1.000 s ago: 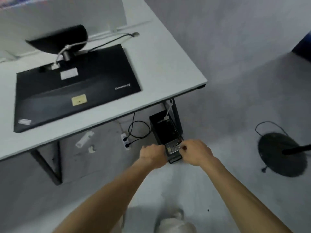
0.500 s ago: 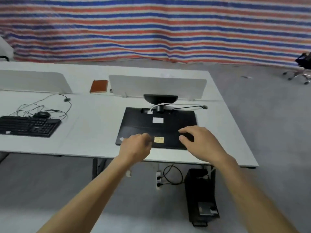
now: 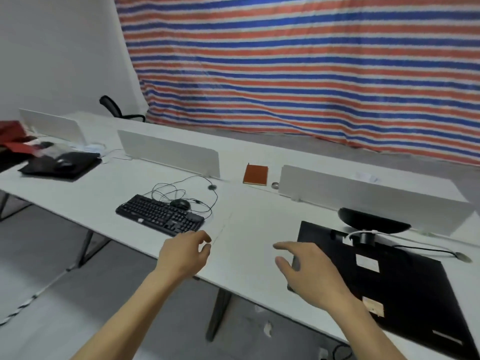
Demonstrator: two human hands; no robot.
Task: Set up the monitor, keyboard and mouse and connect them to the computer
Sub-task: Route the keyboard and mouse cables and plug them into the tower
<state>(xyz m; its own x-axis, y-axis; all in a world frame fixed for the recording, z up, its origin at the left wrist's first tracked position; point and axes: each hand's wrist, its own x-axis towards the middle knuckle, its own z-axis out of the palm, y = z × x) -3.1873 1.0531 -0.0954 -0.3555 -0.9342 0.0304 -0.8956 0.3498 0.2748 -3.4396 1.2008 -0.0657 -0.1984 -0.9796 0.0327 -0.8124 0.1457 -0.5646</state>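
A black monitor (image 3: 405,287) lies face down on the white desk (image 3: 254,229) at the right, its round stand (image 3: 374,222) toward the dividers and white and black cables at its neck. A black keyboard (image 3: 159,215) lies further left, with a black mouse (image 3: 180,203) and a tangle of thin cable behind it. My left hand (image 3: 185,252) hovers empty over the desk edge just right of the keyboard, fingers loosely curled. My right hand (image 3: 306,271) hovers empty with spread fingers at the monitor's left edge. The computer is out of view.
White dividers (image 3: 171,154) run along the back of the desk. An orange notebook (image 3: 255,174) lies between two of them. A black laptop bag (image 3: 59,165) and red cloth sit far left. A black chair (image 3: 114,110) stands by the striped tarp. A power strip (image 3: 323,353) lies under the desk.
My view swung up from the computer on the floor and then left along the desk. Both hands left the computer, rose over the monitor and now hover between monitor and keyboard.
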